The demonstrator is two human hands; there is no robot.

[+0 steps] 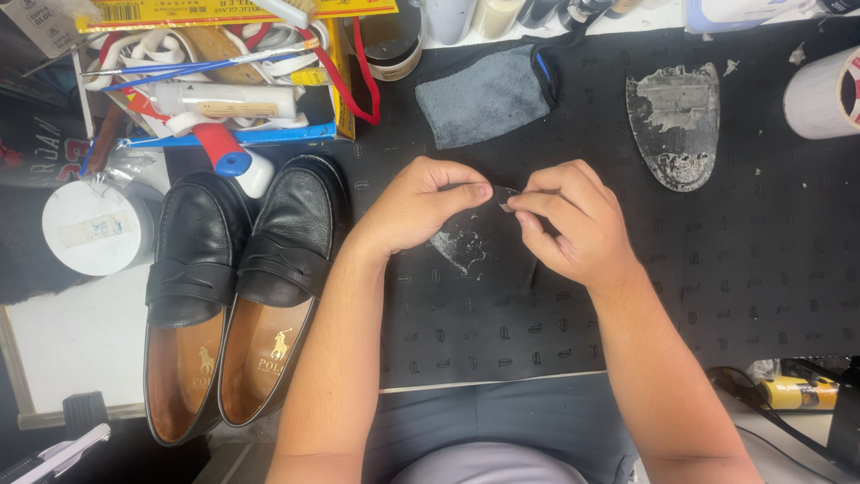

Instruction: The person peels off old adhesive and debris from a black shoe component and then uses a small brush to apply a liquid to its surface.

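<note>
Both hands meet over the middle of the black patterned work mat (717, 296). The left hand (417, 204) pinches the far edge of a dark, flat rubber sole piece smeared with pale glue residue (470, 246), while the right hand (564, 224) has its fingertips clenched on a small flake at that same edge. A second worn, glue-crusted sole piece (674, 121) lies far right on the mat, and a grey folded cloth (484, 97) sits just beyond the hands. A pair of black leather loafers with tan insoles (237, 287) stands to the left.
</note>
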